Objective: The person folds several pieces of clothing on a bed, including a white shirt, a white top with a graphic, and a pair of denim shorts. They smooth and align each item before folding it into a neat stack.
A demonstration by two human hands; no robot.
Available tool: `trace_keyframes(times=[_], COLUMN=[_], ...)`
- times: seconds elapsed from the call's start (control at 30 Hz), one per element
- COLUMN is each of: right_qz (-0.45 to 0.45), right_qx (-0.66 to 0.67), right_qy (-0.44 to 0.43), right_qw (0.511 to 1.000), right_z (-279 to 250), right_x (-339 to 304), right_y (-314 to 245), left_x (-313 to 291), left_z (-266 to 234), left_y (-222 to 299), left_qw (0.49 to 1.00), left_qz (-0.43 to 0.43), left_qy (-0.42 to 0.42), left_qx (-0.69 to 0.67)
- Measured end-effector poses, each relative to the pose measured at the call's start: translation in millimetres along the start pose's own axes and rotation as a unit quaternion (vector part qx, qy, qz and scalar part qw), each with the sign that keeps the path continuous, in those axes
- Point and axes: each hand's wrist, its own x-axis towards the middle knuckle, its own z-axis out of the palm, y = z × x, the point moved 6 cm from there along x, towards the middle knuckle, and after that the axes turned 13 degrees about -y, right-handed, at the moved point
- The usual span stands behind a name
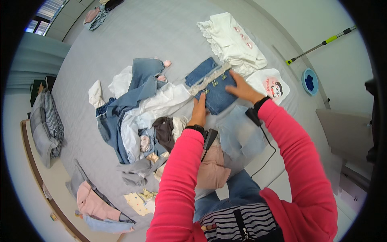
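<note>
A folded dark-blue denim garment (222,99) with pale lace trim and small yellow-green flower decorations lies on the grey bed sheet. My left hand (198,113) rests at its lower left edge, fingers stretched out against the denim. On its right side lies my right hand (246,90), thumb and fingers spread over the cloth. A long white garment (161,101) touches the denim on the left. Just beyond my right hand are a folded white garment with a cartoon face (268,84) and a white ruffled top (236,42). Light-blue denim (242,133) lies nearer to me.
A loose heap with blue jeans (117,117) and a dark brown cloth (163,132) spreads leftward. Pink clothing (213,167) lies close to my lap. Pillows (46,125) stand at the left edge. A blue basin (310,82) and a mop pole (322,44) are off the bed's right side.
</note>
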Motion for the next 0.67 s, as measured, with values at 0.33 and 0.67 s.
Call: trace_keyframes(times=[0.33,0.67], right_qz=[0.086,0.207], right_qx=[-0.264,-0.237], right_qy=[-0.097,-0.230], right_qw=[0.956,0.921], right_z=[79,81], right_x=[16,36], right_y=[17,7], left_x=[40,-99], left_z=[-36,-140], left_y=[-2,32], left_qw=[0.984,0.878], left_qz=[0.055,0.206], left_qy=[0.085,0.175], left_qx=[0.146,0.395])
